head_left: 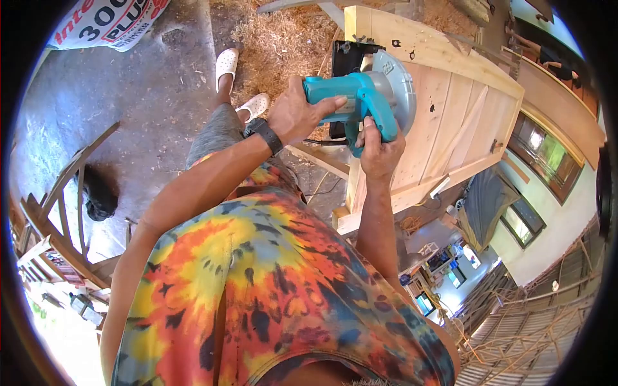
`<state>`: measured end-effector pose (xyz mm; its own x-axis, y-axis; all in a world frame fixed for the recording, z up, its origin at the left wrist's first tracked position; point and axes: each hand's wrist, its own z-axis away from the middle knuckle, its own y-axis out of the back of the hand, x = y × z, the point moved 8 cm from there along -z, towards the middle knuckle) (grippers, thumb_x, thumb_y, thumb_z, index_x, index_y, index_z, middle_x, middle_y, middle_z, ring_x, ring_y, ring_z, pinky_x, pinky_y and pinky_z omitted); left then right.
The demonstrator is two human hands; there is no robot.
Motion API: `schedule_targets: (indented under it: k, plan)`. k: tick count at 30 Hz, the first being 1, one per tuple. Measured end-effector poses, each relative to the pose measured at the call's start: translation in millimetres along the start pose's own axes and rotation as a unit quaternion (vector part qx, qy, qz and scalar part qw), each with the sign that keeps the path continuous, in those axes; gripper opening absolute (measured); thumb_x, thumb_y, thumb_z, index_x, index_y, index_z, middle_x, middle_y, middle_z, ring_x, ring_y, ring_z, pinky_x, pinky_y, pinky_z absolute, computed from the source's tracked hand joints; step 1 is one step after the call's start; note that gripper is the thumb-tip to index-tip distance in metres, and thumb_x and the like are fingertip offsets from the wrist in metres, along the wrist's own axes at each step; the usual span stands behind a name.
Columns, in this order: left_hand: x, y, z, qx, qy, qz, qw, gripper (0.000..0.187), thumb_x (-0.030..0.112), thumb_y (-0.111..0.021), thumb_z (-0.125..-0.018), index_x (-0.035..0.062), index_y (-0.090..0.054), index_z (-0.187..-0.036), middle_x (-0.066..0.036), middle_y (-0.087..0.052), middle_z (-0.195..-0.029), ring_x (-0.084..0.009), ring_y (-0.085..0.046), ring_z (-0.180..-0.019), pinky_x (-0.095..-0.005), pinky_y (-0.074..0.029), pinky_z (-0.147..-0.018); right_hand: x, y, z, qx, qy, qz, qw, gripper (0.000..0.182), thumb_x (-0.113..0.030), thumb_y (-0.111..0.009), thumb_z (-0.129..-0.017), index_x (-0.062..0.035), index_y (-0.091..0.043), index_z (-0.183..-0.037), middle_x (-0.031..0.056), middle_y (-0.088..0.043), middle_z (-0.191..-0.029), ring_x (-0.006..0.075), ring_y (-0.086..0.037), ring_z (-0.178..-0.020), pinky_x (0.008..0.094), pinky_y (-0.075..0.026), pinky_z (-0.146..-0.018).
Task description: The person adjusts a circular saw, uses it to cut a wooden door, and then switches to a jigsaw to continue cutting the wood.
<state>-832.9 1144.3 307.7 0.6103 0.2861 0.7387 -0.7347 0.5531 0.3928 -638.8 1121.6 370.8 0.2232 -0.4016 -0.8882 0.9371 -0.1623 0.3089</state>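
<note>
A teal circular saw with a silver blade guard and a black base plate is held at the edge of a pale plank panel. My left hand, with a dark watch on the wrist, is closed around the saw's motor housing, its thumb lying along the top. My right hand is wrapped around the teal handle. The blade itself is hidden. A dark cord trails from the saw near my body. Several dark knots show in the panel's wood.
Wood shavings cover the floor beside my white clogs. A printed white sack stands at upper left. Wooden frames lean at left. A draped dark tarp and a cluttered shelf are at right, with a person farther back.
</note>
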Motion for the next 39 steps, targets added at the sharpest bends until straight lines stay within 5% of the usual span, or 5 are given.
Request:
schedule_targets:
  k: [3, 6, 8, 11, 39]
  plan:
    - [-1.2, -2.4, -0.1, -0.008, 0.008, -0.006, 1.000, 0.038, 0.027, -0.060, -0.100, 0.0447, -0.060, -0.133, -0.026, -0.046, -0.103, -0.0436, -0.064, -0.084, -0.0472, -0.056, -0.066, -0.1, -0.8, -0.7, -0.005, 0.013, -0.005, 1.000, 0.010, -0.010, -0.069, -0.090, -0.0026, -0.063, -0.088, 0.0021, -0.058, -0.061, 0.0101, -0.053, -0.050, 0.0285, -0.041, -0.047]
    - [3.9, 2.8, -0.5, 0.002, 0.013, 0.022, 1.000, 0.041, 0.042, -0.063, -0.098, 0.0238, -0.060, -0.135, -0.028, -0.051, -0.101, -0.0428, -0.065, -0.085, -0.0473, -0.056, -0.068, -6.4, -2.3, -1.6, -0.006, 0.018, -0.005, 1.000, 0.008, -0.009, -0.068, -0.090, -0.0022, -0.063, -0.088, 0.0022, -0.058, -0.061, 0.0101, -0.053, -0.050, 0.0282, -0.041, -0.047]
    - [-1.3, 11.3, 1.3, 0.046, 0.086, 0.092, 0.991, 0.074, 0.058, -0.069, -0.090, -0.0033, -0.052, -0.130, -0.030, -0.059, -0.100, -0.0403, -0.068, -0.087, -0.0456, -0.057, -0.069, -8.5, -2.9, -1.9, -0.005, 0.014, -0.018, 1.000, 0.008, -0.008, -0.068, -0.090, -0.0017, -0.063, -0.089, 0.0026, -0.059, -0.063, 0.0101, -0.054, -0.051, 0.0279, -0.041, -0.047]
    - [1.3, 19.3, 0.7, 0.057, 0.100, 0.133, 0.984, 0.095, 0.068, -0.073, -0.080, -0.0152, -0.044, -0.117, -0.032, -0.068, -0.093, -0.0422, -0.072, -0.088, -0.0470, -0.059, -0.073, -6.7, -3.6, -3.8, -0.012, 0.011, -0.032, 0.999, 0.007, -0.007, -0.067, -0.090, -0.0011, -0.064, -0.090, 0.0030, -0.059, -0.065, 0.0100, -0.054, -0.051, 0.0275, -0.042, -0.047]
    - [8.1, 40.0, -15.9, 0.071, 0.119, 0.165, 0.977, 0.081, 0.051, -0.078, -0.083, -0.0125, -0.049, -0.124, -0.024, -0.068, -0.101, -0.0305, -0.070, -0.093, -0.0391, -0.058, -0.078, -16.3, -13.4, -28.8, -0.031, 0.009, -0.042, 0.999, 0.006, -0.006, -0.066, -0.089, -0.0009, -0.063, -0.088, 0.0025, -0.059, -0.065, 0.0082, -0.054, -0.053, 0.0258, -0.042, -0.048]
